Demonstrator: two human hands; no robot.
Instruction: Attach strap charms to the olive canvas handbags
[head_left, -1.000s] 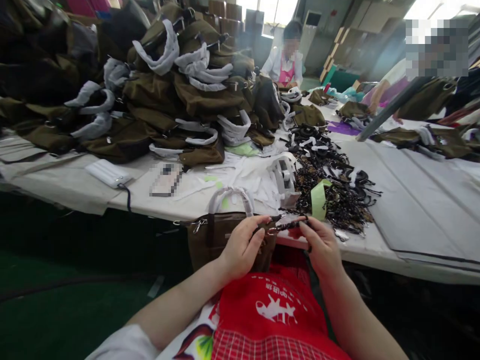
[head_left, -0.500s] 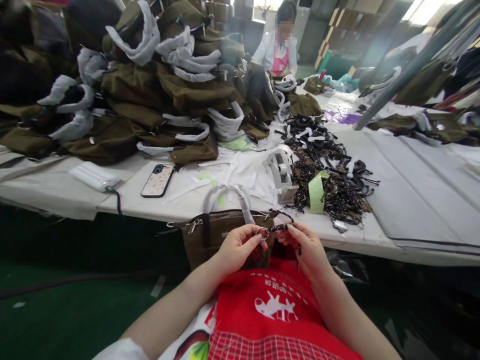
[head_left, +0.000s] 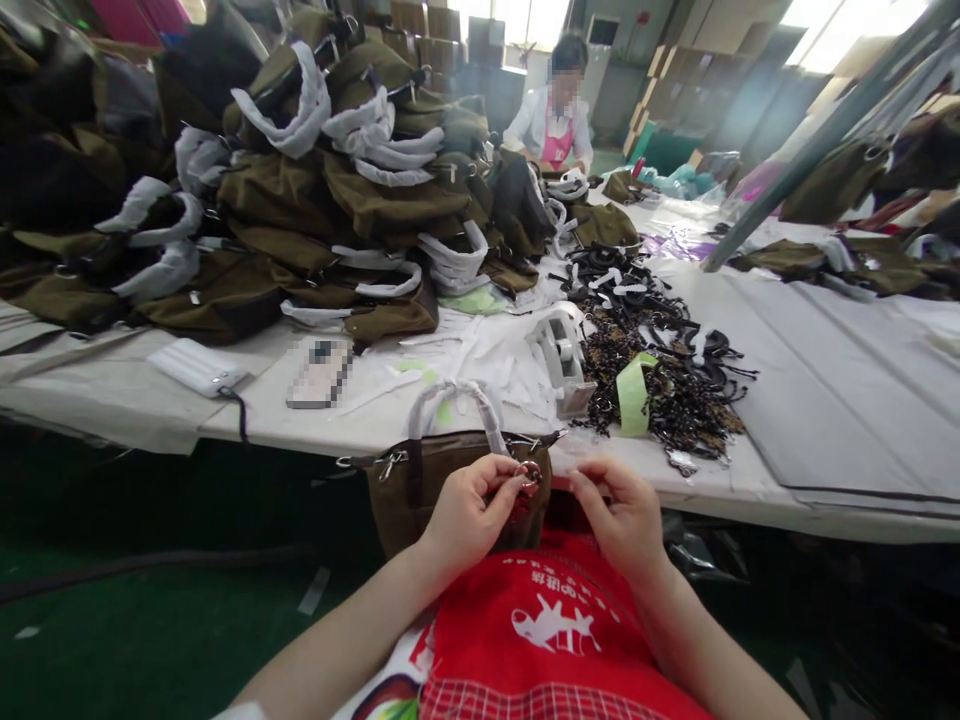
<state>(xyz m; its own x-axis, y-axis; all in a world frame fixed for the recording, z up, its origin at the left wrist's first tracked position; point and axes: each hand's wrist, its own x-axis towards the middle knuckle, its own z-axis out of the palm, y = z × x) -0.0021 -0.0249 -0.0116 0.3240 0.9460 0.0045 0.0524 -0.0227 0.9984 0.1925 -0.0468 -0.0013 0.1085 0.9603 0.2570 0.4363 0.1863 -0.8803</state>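
My left hand [head_left: 476, 505] is closed in a pinch on a shiny metal ring [head_left: 531, 470] with a bit of dark cord at it. A little to the right, my right hand [head_left: 621, 508] has its thumb and forefinger brought together. Whatever it may hold at the fingertips is too small to make out. Behind my left hand a brown handbag [head_left: 442, 475] leans at the table edge, with its handles wrapped in white paper and a zip along the top. The lower part of the bag is hidden by my left arm and the red apron [head_left: 555, 590].
Wrapped brown handbags [head_left: 262, 190] are piled at the left. A dark heap of braided cords [head_left: 675, 400] lies at the right beside a white tape dispenser [head_left: 559, 350]. A phone [head_left: 321, 375] and a white device [head_left: 196, 367] lie on the table. Another person [head_left: 559, 120] is beyond.
The dark braided cord stretched between my hands no longer shows there. My right hand has come apart from the ring, which stays in my left hand. The view has tilted slightly up.
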